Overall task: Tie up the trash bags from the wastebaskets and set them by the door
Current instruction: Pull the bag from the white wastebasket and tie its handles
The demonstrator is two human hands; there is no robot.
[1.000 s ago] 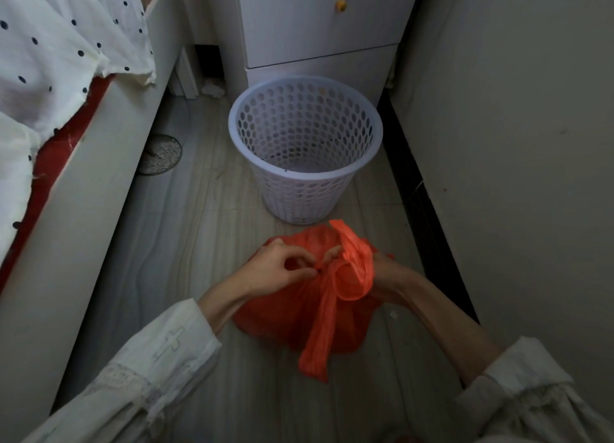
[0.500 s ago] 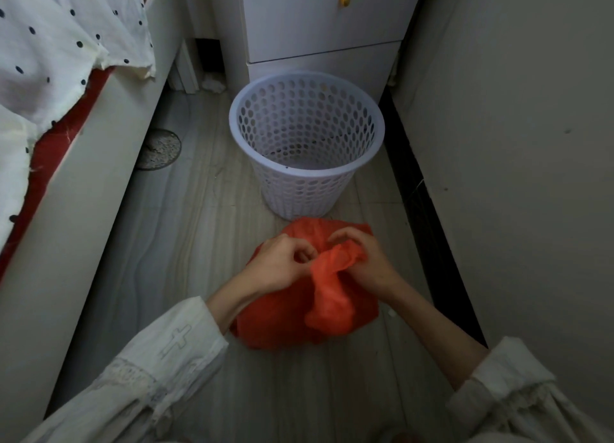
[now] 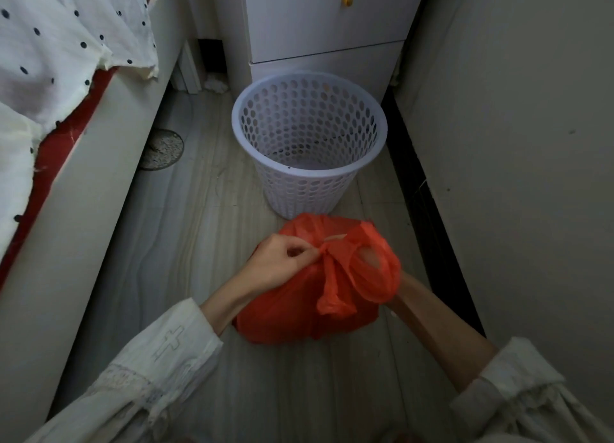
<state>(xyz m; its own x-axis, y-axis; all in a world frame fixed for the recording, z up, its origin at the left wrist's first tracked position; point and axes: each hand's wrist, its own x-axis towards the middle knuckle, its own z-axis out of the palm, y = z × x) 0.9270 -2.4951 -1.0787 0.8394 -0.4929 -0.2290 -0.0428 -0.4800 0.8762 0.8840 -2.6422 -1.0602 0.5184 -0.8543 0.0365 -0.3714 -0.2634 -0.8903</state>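
Observation:
An orange-red trash bag [image 3: 289, 309] lies on the floor just in front of a white perforated wastebasket [image 3: 309, 173], which has no liner in it. My left hand [image 3: 282, 263] pinches a twisted handle strip at the bag's gathered top. My right hand [image 3: 367, 260] is mostly hidden behind a loop of the bag's plastic; only a patch of it shows through the film, gripping the other handle. A loose tail of plastic hangs down between my hands.
A bed frame [image 3: 86, 216] with polka-dot bedding [image 3: 59, 40] lines the left side. A white cabinet [image 3: 325, 20] stands behind the wastebasket, and a wall [image 3: 515, 143] closes the right. A round floor drain [image 3: 161, 148] sits by the bed.
The handle loop has been drawn over to the right and now covers my right hand. My left hand stays at the bag's neck, pinching the strip tighter.

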